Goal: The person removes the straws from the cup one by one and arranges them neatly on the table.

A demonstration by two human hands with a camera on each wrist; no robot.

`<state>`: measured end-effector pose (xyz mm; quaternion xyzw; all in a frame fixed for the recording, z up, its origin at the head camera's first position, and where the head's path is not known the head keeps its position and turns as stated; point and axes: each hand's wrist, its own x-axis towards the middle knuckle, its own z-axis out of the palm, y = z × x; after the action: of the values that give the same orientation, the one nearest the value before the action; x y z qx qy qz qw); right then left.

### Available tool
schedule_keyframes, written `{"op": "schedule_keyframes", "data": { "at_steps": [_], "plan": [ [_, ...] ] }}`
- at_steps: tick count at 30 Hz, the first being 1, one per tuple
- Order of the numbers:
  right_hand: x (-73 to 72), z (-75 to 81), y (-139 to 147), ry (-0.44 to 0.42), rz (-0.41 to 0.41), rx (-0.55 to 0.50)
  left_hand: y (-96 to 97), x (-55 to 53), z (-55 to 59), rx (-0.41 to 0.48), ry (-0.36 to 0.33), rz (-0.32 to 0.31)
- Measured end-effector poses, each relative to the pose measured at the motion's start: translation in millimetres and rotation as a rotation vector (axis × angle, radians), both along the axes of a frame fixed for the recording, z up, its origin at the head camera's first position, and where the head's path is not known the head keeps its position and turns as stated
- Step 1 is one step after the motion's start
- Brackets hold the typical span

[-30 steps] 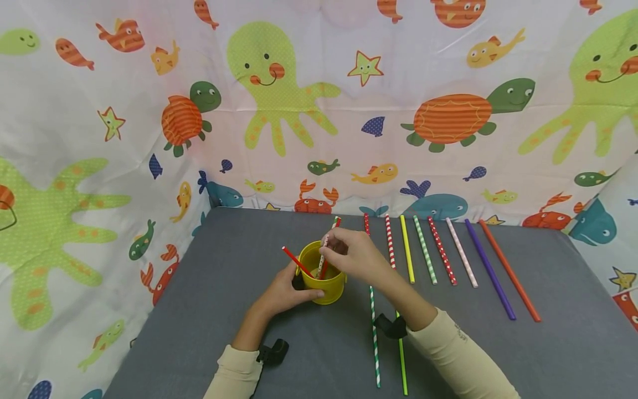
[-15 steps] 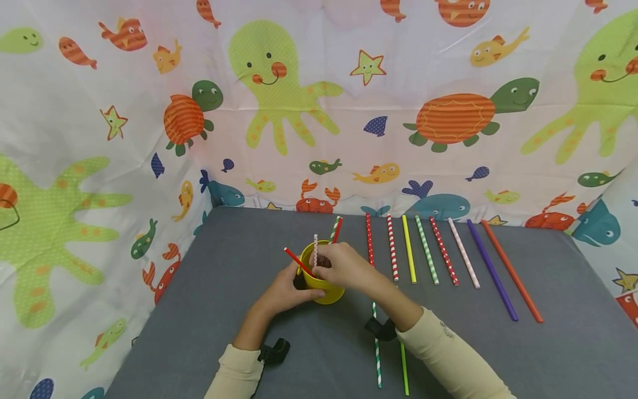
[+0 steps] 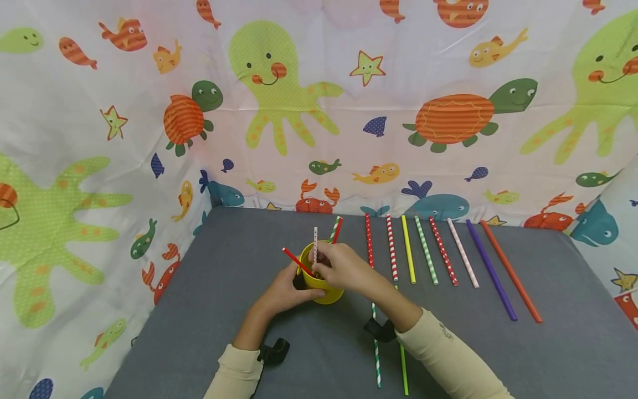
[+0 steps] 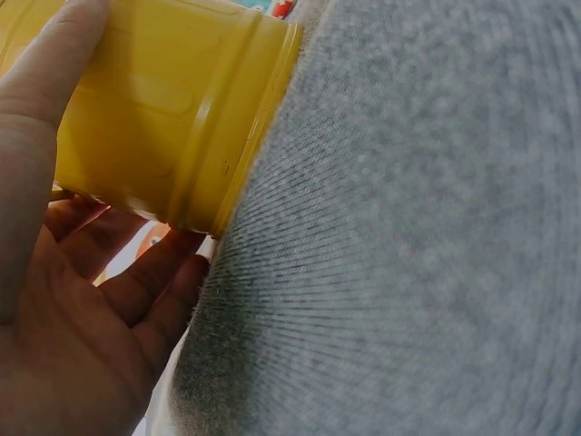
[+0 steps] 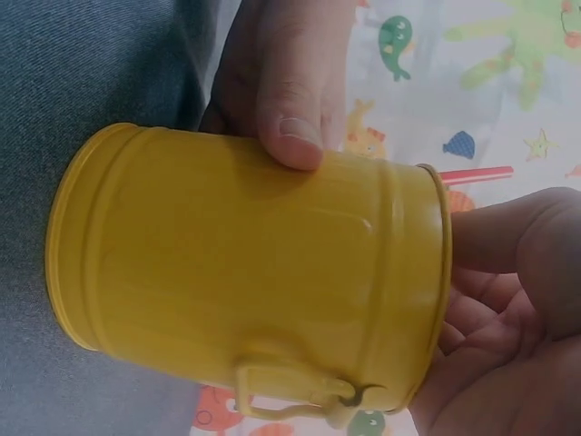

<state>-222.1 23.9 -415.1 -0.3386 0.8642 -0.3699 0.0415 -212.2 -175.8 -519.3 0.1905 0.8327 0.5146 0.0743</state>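
A small yellow metal bucket (image 3: 330, 295) stands upright on the grey tabletop. My left hand (image 3: 280, 295) holds it from the left, thumb across the front and fingers behind; the left wrist view shows them round the bucket (image 4: 145, 100). At the mouth, my right hand (image 3: 346, 269) pinches a pale dotted paper straw (image 3: 315, 235), which stands nearly vertical with its lower end hidden in the bucket. A red straw (image 3: 292, 256) leans out leftward. Behind the right hand, another red straw (image 3: 338, 228) and a green-striped straw (image 3: 333, 227) lean out to the right.
Right of the bucket lies a row of straws, among them a yellow straw (image 3: 408, 249), a purple straw (image 3: 490, 269) and an orange straw (image 3: 510, 271). Nearer me lie a green-striped straw (image 3: 377, 360) and a lime straw (image 3: 404, 368), partly under my right forearm. A sea-animal curtain (image 3: 299, 50) hangs behind.
My right hand has moved slightly left and down into the bucket's mouth, and the dotted straw has gone from tilted to nearly vertical. The left hand keeps its place on the bucket.
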Motion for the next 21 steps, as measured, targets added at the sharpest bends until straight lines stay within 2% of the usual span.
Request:
{"op": "schedule_keyframes", "data": {
  "at_steps": [5,12,14,18,21],
  "plan": [
    [4.2,4.4,3,0.012,-0.015,-0.045,0.2,-0.6,-0.4,0.006,0.005,-0.012],
    [11.3,17.8,13,0.028,-0.084,-0.133,2.7,0.9,1.0,0.015,0.025,0.005],
    [12.6,21.9,18,0.041,-0.091,-0.167,4.3,3.6,6.1,0.02,0.026,0.008],
    [14.6,30.7,27,0.06,-0.086,-0.244,6.7,12.6,27.1,0.026,0.001,0.006],
    [16.3,37.9,32,0.057,-0.086,-0.305,7.0,16.5,37.4,0.026,-0.004,0.001]
  ]
}}
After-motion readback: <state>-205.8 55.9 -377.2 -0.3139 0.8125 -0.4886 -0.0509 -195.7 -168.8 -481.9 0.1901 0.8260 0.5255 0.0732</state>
